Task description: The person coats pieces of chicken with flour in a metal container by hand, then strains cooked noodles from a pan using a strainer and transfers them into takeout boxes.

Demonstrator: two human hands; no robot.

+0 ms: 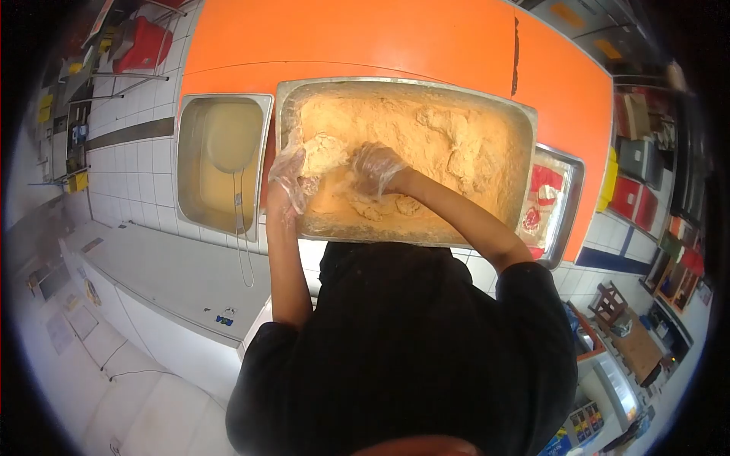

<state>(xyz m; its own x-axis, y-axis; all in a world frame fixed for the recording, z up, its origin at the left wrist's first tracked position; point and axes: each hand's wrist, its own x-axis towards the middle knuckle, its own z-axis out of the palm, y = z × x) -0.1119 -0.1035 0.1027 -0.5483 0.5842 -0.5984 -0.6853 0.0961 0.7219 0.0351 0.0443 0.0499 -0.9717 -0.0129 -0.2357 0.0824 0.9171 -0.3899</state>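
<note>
Desk point(365, 34): bright orange top. Thin dark line point(304, 61) crosses it beyond large metal tray point(290, 114); ragged dark mark point(516, 49) toward right, running roughly front to back. On desk, middle: large tray, rectangular, long side left to right, near rim covering desk's front edge in view. Just left: smaller metal pan point(192, 159), longer side front to back. Right: shallow metal tray point(576, 199), partly hidden by large tray; contact between them cannot be told.

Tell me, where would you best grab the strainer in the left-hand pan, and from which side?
Probably by the long handle, coming from the wearer's side: the strainer's round bowl lies toward the far end of the pan, while the handle runs back past the near rim.
</note>
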